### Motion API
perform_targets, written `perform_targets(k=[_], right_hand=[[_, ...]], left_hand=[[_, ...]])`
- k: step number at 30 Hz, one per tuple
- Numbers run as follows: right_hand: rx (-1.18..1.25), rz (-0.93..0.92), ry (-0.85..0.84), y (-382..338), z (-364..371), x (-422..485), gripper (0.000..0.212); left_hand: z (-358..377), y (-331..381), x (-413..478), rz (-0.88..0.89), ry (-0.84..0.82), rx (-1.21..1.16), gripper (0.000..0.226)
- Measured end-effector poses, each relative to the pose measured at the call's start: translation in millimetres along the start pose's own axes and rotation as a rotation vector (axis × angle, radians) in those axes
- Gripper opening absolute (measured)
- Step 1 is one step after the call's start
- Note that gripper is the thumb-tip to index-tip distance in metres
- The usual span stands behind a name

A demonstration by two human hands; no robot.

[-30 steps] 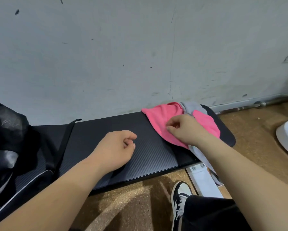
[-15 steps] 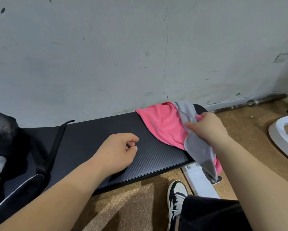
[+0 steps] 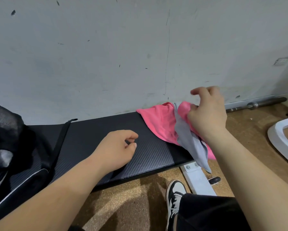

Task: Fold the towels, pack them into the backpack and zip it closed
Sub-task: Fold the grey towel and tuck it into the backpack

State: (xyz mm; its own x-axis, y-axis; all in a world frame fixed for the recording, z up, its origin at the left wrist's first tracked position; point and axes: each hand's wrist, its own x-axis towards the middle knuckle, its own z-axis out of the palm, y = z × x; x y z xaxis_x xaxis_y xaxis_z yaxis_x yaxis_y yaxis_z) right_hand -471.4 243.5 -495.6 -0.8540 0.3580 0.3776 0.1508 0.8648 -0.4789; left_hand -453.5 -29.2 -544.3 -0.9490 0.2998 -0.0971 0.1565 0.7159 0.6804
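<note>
Up has gone the right hand (image 3: 206, 114) since half a second ago. It was low on the grey towel (image 3: 188, 144); now it sits higher, with its upper fingers lifted and blurred.

At nine o'clock, the black backpack (image 3: 6, 139) slumps on the end of the bench (image 3: 156, 155). The frame edge cuts it off, so I can't see its opening or zip. One black strap (image 3: 60, 144) trails from it across the padding toward the wall.

Near the middle, the left hand (image 3: 116, 147) rests on the bench. Its grip is loosely curled and holds nothing, with the thumb tip close to the forefinger.

At about two o'clock from it, the pink towel (image 3: 158, 120) lies rumpled and unfolded on the far end of the bench, against the wall. The grey towel runs over it in a strip and hangs off the front edge of the bench. Its upper end disappears behind the right hand.

That hand's lower fingers are against the cloth. With the blur, I cannot tell whether its grip pinches the grey towel, the pink one, or neither.

At six o'clock, a black-and-white shoe (image 3: 174, 192) stands on the floor beside the white bench leg (image 3: 198, 180). At three o'clock, a metal bar (image 3: 256, 105) lies along the wall. A white curved frame (image 3: 281, 139) is cut off by the right edge, too little of it showing to say what it is.
</note>
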Motion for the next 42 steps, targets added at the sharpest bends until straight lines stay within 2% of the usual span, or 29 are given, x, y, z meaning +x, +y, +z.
perform_targets(k=[3,5,8,10,14,17,21,23,25,27,30,31,33,34,36,38,42], right_hand=[[0.109,0.092,-0.358,8,19,-4,0.011],[-0.009,0.143,-0.531,21,35,-10,0.018],[-0.199,0.203,-0.441,33,47,-10,0.052],[-0.286,0.229,-0.411,34,49,-9,0.066],[-0.292,0.239,-0.505,45,46,-4,0.046],[-0.238,0.213,-0.393,43,35,-3,0.021],[-0.175,0.000,0.102,21,10,2,0.013],[0.067,-0.063,0.231,8,-4,2,0.007],[0.406,-0.043,0.197,-13,-14,-7,0.001],[0.691,-0.011,0.076,-39,-17,-21,0.006],[0.978,-0.029,-0.275,-64,-12,-38,0.013],[1.004,-0.047,-0.437,-68,-10,-42,0.011],[0.941,-0.059,-0.681,-67,-7,-45,0.007],[0.851,-0.062,-0.707,-64,-3,-45,0.009],[0.611,-0.097,-0.604,-55,6,-42,0.013],[0.390,-0.118,-0.532,-46,16,-36,0.006],[0.078,-0.090,-0.722,-31,45,-32,0.045]], left_hand=[[1,2,-1,0.011,-0.006,0.000,0.031],[2,4,-1,0.016,-0.013,-0.004,0.031],[4,5,-1,0.017,-0.023,-0.015,0.031],[5,5,0,0.010,-0.033,-0.023,0.031],[8,4,2,0.000,-0.055,-0.026,0.032],[11,6,3,0.000,-0.069,-0.008,0.032],[15,11,5,0.009,-0.071,-0.006,0.032],[17,16,5,0.042,-0.021,-0.017,0.029],[16,27,5,0.043,0.061,-0.152,0.020],[13,42,6,-0.032,0.091,-0.460,0.015],[1,56,9,-0.186,-0.095,-1.060,0.056],[-4,58,8,-0.227,-0.136,-1.187,0.057],[-13,55,5,-0.296,-0.073,-1.124,0.034],[-17,53,3,-0.338,0.013,-1.013,0.021],[-24,42,0,-0.365,0.156,-0.825,0.008],[-35,32,-5,-0.346,0.174,-0.716,0.011],[-62,18,-23,-0.301,0.183,-0.526,0.018]])
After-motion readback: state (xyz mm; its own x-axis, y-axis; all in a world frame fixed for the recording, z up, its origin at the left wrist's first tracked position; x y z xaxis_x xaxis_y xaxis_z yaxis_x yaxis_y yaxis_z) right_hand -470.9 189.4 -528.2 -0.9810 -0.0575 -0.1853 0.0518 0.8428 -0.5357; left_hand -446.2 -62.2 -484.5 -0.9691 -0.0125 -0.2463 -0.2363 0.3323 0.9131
